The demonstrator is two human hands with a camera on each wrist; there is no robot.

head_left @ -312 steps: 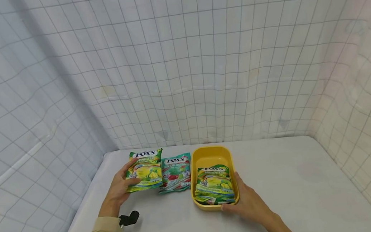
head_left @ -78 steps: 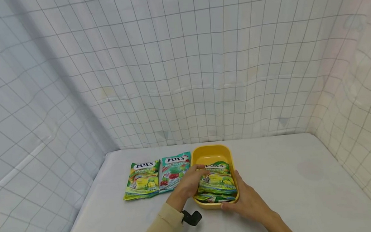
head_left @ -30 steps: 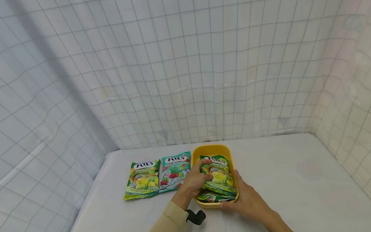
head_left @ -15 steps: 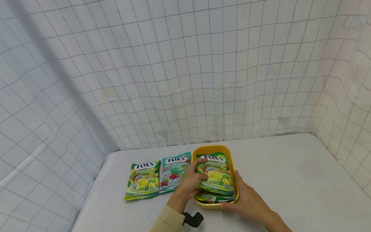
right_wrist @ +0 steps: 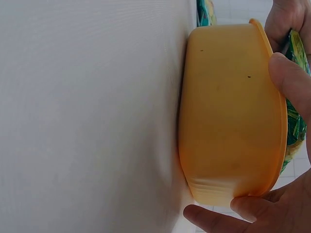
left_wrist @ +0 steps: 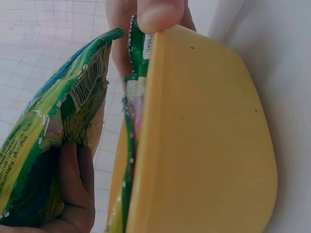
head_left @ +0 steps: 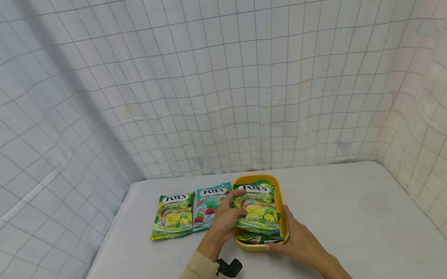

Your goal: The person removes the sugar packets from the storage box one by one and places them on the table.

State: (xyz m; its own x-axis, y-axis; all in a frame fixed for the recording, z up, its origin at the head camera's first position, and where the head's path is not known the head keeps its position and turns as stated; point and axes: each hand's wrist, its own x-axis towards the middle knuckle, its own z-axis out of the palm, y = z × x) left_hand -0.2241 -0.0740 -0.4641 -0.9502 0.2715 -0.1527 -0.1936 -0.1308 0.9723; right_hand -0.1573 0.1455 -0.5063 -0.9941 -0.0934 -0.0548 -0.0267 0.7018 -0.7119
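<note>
My left hand [head_left: 227, 219] grips a green and yellow Fox's Spring Tea candy bag [head_left: 261, 210] by its left side, thumb on the front. In the left wrist view, curled fingers [left_wrist: 77, 184] lie behind this bag, and a gap separates it from the yellow plastic tub [left_wrist: 209, 131]. Another green candy bag [head_left: 253, 238] lies inside the tub, mostly hidden under the held one. My right hand [head_left: 305, 246] holds the tub at its near right corner; the right wrist view shows the thumb [right_wrist: 286, 77] over the rim and fingers along the side.
Left of the tub, a second Spring Tea bag [head_left: 174, 216] lies flat on the white table [head_left: 342, 217]. Between them is a teal Mint Blossom candy bag [head_left: 208, 205], partly covered by my left hand. White grid-patterned curtains [head_left: 243, 90] enclose the back and sides.
The Spring Tea bag first held at the left now lies on the table. My left hand moved to the tub and raised another bag slightly, shifting left. My right hand stayed on the tub.
</note>
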